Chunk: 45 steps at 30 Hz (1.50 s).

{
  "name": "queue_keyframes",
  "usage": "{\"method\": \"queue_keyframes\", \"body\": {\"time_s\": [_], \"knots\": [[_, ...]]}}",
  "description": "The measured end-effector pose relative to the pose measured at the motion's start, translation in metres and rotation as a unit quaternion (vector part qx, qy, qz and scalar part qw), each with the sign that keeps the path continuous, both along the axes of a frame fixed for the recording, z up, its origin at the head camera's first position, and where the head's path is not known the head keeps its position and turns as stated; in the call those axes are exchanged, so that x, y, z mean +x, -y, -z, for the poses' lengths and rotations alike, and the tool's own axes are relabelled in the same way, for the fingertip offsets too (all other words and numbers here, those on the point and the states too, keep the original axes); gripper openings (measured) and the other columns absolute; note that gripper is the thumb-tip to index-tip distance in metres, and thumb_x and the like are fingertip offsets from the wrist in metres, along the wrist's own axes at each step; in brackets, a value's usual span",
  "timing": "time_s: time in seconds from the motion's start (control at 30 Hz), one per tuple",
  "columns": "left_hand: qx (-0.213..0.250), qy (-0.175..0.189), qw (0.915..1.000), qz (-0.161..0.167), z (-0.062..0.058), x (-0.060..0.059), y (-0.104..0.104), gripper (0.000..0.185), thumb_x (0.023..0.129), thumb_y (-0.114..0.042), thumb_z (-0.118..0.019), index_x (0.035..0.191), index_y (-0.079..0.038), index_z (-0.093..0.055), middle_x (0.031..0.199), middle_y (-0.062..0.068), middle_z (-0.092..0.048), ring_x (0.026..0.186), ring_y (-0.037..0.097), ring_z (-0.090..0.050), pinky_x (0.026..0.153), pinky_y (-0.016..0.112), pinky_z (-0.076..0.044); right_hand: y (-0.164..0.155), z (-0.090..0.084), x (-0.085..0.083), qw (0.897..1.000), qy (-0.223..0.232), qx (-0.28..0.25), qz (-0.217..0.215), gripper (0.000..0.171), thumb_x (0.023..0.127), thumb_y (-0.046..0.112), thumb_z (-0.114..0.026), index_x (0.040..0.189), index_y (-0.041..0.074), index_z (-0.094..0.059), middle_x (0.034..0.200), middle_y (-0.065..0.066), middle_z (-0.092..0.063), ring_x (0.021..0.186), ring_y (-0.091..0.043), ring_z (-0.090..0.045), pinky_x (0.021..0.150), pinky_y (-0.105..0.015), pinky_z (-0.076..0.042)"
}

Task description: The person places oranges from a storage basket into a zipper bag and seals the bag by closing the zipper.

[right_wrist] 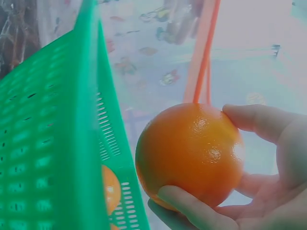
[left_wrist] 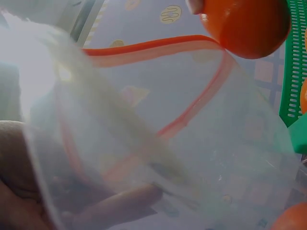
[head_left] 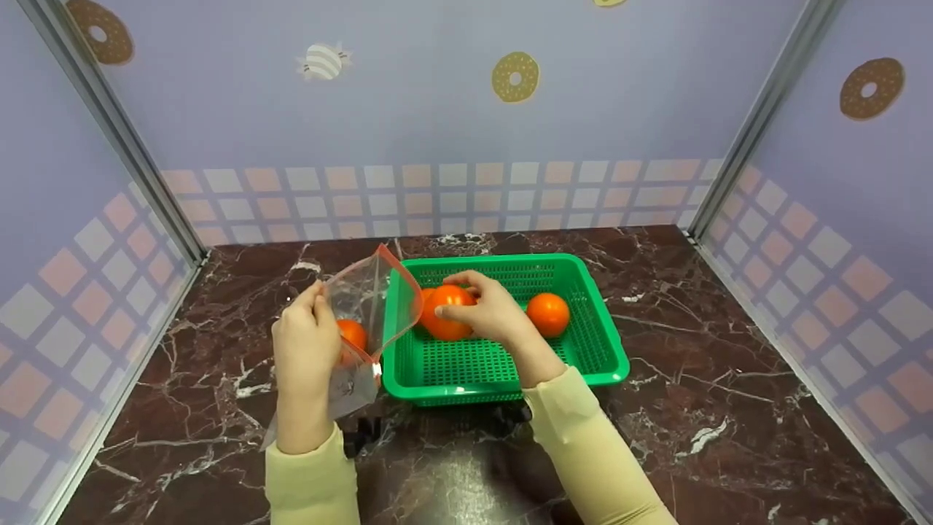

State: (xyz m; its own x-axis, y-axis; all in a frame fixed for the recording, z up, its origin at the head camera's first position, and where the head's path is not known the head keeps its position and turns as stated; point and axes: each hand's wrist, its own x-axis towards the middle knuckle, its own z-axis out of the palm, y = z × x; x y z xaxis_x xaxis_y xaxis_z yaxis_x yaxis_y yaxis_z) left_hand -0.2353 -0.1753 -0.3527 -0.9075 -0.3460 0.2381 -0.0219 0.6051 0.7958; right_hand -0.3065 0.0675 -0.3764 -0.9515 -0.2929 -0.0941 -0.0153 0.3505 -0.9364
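Note:
My left hand pinches the rim of a clear zip bag with a red seal strip and holds it upright and open, left of a green basket. One orange lies inside the bag. My right hand grips a second orange over the basket's left end, close to the bag's mouth. In the right wrist view, fingers and thumb curl round that orange. A third orange rests in the basket.
The basket stands on a dark marbled table, enclosed by pale patterned walls at the back and both sides. In the right wrist view, another orange shows through the basket's perforated wall. A small dark object sits under the basket's near edge.

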Motion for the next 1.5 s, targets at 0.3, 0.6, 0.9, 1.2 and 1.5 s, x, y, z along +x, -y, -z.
{"method": "queue_keyframes", "body": {"time_s": [0.3,0.6,0.9,1.2,1.5], "knots": [[-0.002,0.004,1.0000,-0.003,-0.001,0.000,0.000,0.043,0.107,-0.011,-0.040,0.145,0.005,-0.055,0.145,0.026,-0.058,0.130,0.049,-0.057,0.110,0.060,-0.045,-0.003,-0.015,0.003,0.999,-0.022,-0.035,0.020,0.050,0.090,0.025,-0.079,0.137,0.023,-0.062,0.131,-0.015,-0.061,0.109,-0.031,-0.069,0.072,-0.038,-0.064],[0.001,0.005,1.0000,-0.005,-0.002,0.000,-0.002,0.043,0.107,-0.010,-0.041,0.144,0.004,-0.056,0.145,0.026,-0.057,0.133,0.049,-0.054,0.112,0.060,-0.043,0.007,-0.031,0.010,0.997,-0.070,-0.039,0.015,0.050,0.089,0.026,-0.080,0.136,0.027,-0.062,0.130,-0.012,-0.062,0.109,-0.028,-0.065,0.079,-0.040,-0.062],[0.001,0.004,1.0000,-0.004,-0.001,0.000,-0.002,0.044,0.106,-0.011,-0.040,0.144,0.004,-0.056,0.145,0.025,-0.058,0.133,0.049,-0.054,0.111,0.060,-0.044,0.033,-0.037,0.022,0.992,-0.124,-0.017,-0.025,0.053,0.091,0.028,-0.079,0.140,0.026,-0.059,0.139,-0.009,-0.059,0.113,-0.027,-0.063,0.092,-0.043,-0.059],[0.001,0.027,0.9996,0.004,-0.004,0.000,-0.004,0.045,0.108,-0.013,-0.039,0.148,0.003,-0.053,0.149,0.024,-0.055,0.135,0.047,-0.054,0.112,0.059,-0.044,0.059,-0.033,0.028,0.984,-0.172,0.013,-0.052,0.053,0.091,0.024,-0.079,0.139,0.021,-0.059,0.143,-0.003,-0.061,0.118,-0.025,-0.065,0.098,-0.042,-0.058],[-0.009,0.018,0.9998,0.001,-0.002,0.000,-0.004,0.045,0.107,-0.012,-0.040,0.146,0.004,-0.054,0.147,0.024,-0.056,0.124,0.049,-0.061,0.103,0.059,-0.050,0.075,-0.024,0.028,0.973,-0.189,0.101,-0.084,0.055,0.091,0.028,-0.080,0.141,0.022,-0.059,0.141,-0.002,-0.062,0.115,-0.022,-0.065,0.097,-0.037,-0.058]]}}
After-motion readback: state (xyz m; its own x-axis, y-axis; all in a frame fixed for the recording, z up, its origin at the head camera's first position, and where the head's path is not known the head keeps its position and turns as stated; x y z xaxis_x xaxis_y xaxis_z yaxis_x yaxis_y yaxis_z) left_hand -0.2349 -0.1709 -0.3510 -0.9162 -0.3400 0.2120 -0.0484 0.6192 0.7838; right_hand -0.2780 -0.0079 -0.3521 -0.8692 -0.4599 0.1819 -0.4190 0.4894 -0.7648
